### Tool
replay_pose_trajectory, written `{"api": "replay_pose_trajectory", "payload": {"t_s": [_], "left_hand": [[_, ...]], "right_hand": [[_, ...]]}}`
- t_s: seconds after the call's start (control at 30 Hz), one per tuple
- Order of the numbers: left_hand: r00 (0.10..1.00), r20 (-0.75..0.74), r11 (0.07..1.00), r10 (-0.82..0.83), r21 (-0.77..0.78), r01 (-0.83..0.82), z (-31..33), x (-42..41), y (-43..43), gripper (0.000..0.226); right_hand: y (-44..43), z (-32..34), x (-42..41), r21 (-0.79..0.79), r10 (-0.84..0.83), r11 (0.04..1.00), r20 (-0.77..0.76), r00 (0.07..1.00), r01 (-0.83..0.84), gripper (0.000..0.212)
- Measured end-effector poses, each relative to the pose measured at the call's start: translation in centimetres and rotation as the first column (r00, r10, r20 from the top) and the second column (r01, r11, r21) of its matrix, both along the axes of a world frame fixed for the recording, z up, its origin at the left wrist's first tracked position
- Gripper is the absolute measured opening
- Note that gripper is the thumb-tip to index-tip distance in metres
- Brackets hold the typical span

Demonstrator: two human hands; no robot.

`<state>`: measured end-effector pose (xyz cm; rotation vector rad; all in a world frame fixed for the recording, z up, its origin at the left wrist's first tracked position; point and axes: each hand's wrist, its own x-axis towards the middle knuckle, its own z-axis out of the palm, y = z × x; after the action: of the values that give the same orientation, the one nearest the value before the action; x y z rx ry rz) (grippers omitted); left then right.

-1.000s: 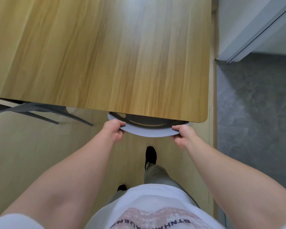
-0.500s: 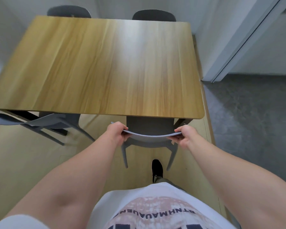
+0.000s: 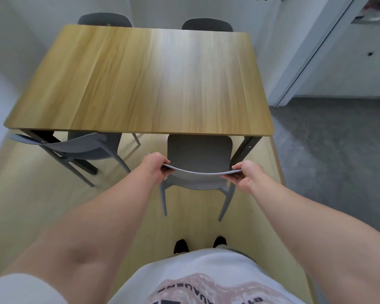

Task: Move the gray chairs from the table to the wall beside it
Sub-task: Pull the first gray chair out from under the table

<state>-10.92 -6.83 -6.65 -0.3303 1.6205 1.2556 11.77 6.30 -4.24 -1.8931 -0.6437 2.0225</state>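
A gray chair [image 3: 199, 155] stands at the near right side of the wooden table [image 3: 140, 80], its seat mostly out from under the tabletop. My left hand [image 3: 155, 164] grips the left end of its curved backrest top, and my right hand [image 3: 247, 175] grips the right end. A second gray chair [image 3: 83, 148] sits tucked at the near left, turned at an angle. Beyond the far edge of the table show the backs of two more gray chairs: one at the left [image 3: 104, 19], one at the right [image 3: 206, 25].
A white wall [image 3: 31, 23] runs behind and to the left of the table. At the right, a white door frame [image 3: 305, 58] opens onto a gray floor [image 3: 338, 150]. My feet [image 3: 200, 243] stand on the light wooden floor just behind the chair.
The chair has slid back out from under the table toward me, both hands still gripping its backrest. I have stepped back, so the whole table and far chairs now show.
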Motion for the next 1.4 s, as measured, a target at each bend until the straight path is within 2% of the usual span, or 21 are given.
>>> {"api": "replay_pose_trajectory", "payload": {"t_s": [0.23, 0.67, 1.17, 1.4], "left_hand": [[0.999, 0.01, 0.999, 0.032, -0.009, -0.032, 0.5, 3.8, -4.8, 0.011], [0.995, -0.011, 0.991, 0.104, -0.085, -0.104, -2.2, 15.1, -13.5, 0.017], [0.991, 0.024, 0.982, 0.133, -0.139, -0.129, -6.3, 22.1, -19.0, 0.015], [0.981, 0.059, 0.971, 0.185, -0.166, -0.173, -7.3, 24.7, -21.8, 0.016]], "right_hand": [[-4.5, 0.2, 3.1, -0.008, 0.044, 0.999, -0.001, 0.999, -0.044, 0.027], [-12.3, -4.3, 13.4, -0.084, 0.064, 0.995, 0.023, 0.998, -0.062, 0.028], [-17.7, -8.8, 20.6, -0.117, 0.035, 0.993, 0.009, 0.999, -0.034, 0.033], [-19.9, -10.8, 22.5, -0.141, 0.042, 0.989, 0.039, 0.998, -0.036, 0.014]]}}
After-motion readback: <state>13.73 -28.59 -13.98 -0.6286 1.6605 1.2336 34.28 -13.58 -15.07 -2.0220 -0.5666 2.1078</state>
